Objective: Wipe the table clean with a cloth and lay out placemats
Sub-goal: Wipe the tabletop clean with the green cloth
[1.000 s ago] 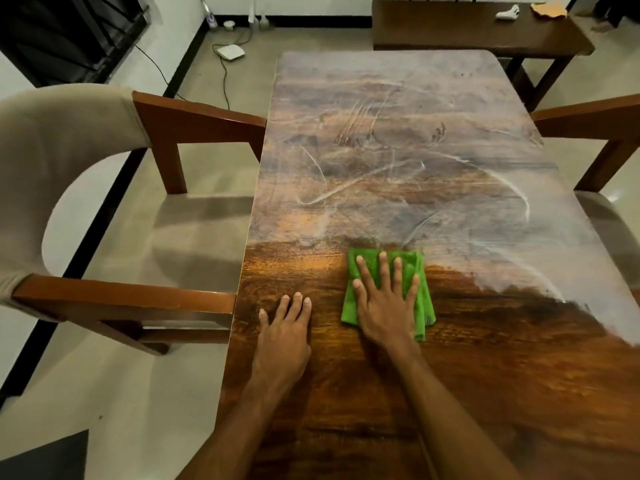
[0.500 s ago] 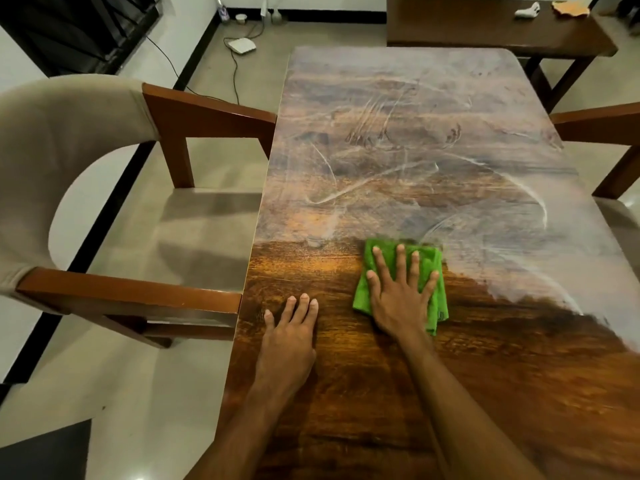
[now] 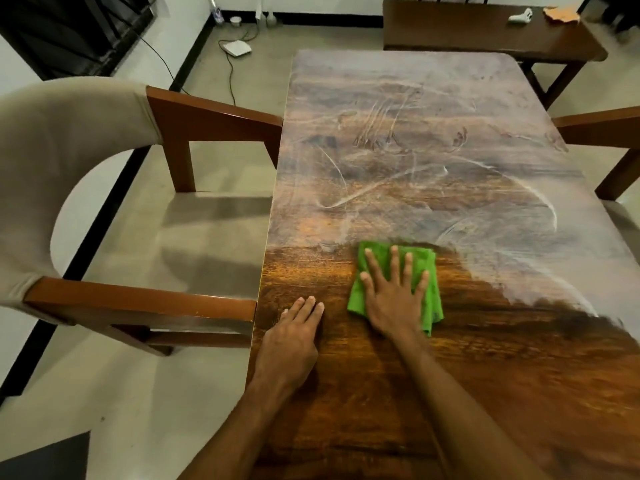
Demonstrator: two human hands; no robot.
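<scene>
Tabletop point(image 3: 415, 150) still dusty beyond green cloth point(image 3: 358, 296); right hand point(image 3: 391, 301) flat atop, fingers point(image 3: 395, 263) spread, left hand point(image 3: 291, 341) flat alongside.

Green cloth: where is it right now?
In the head view the green cloth lies on the near half of the table, under the right hand, beside the left hand.

Both bare forearms reach forward from the bottom edge. The left hand point(image 3: 292, 337) lies flat, palm down, its fingers point(image 3: 309, 306) straight and held close together. The right hand point(image 3: 394, 301) sits further ahead — palm down too, fingers point(image 3: 394, 263) spread wide and straight, thumb angled out toward the left hand.
</scene>
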